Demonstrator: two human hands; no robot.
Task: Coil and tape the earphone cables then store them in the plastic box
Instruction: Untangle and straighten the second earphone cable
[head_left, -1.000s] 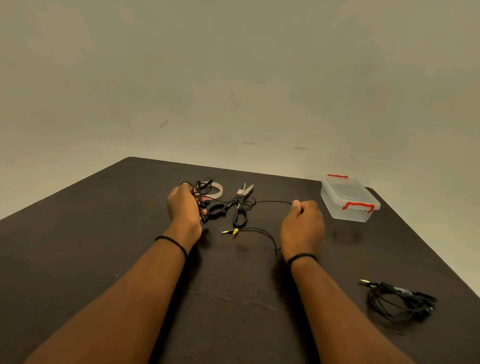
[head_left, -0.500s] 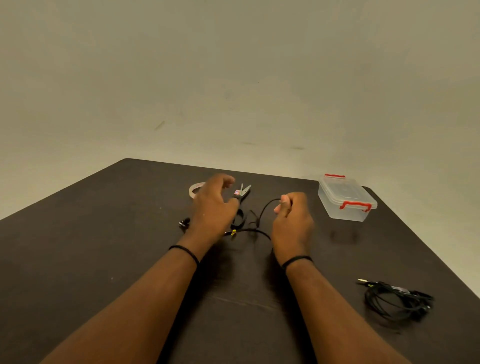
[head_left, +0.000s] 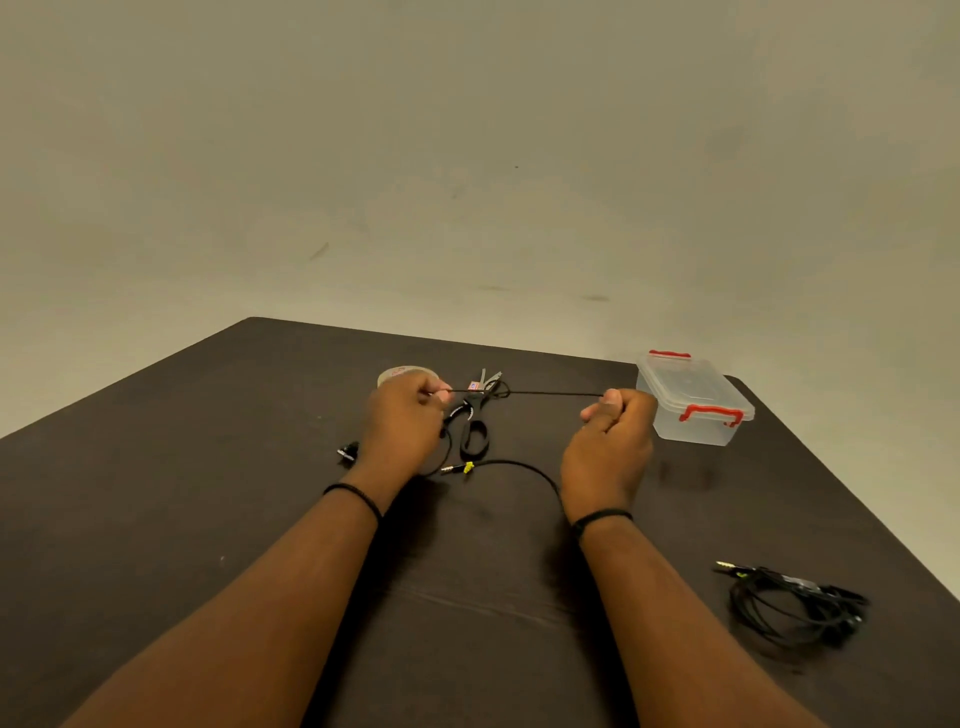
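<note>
A dark brown worktop (head_left: 156, 519) fills the lower half of the view, its far edge meeting a plain beige wall (head_left: 467, 156) and its right edge running diagonally down to the right.

Two bare forearms reach forward. The left hand (head_left: 402, 421) and right hand (head_left: 610, 441) are apart, each with fingers curled and pinching a black earphone cable (head_left: 550, 393), which runs taut in a straight line between them above the worktop. More of this cable curves on the worktop near the right wrist, ending in a plug with a yellow tag (head_left: 467, 467).

Beneath the taut cable lie black-handled scissors (head_left: 475, 421) bearing a small red and white label too small to read. A roll of clear tape (head_left: 402, 372) sits just beyond the left hand.

The clear plastic box (head_left: 693, 402), lid on with red clips, stands just beside the right hand, near the far right corner. A second, loosely bundled black earphone cable (head_left: 795, 605) lies near the right edge. Bare worktop spreads widely to the left.
</note>
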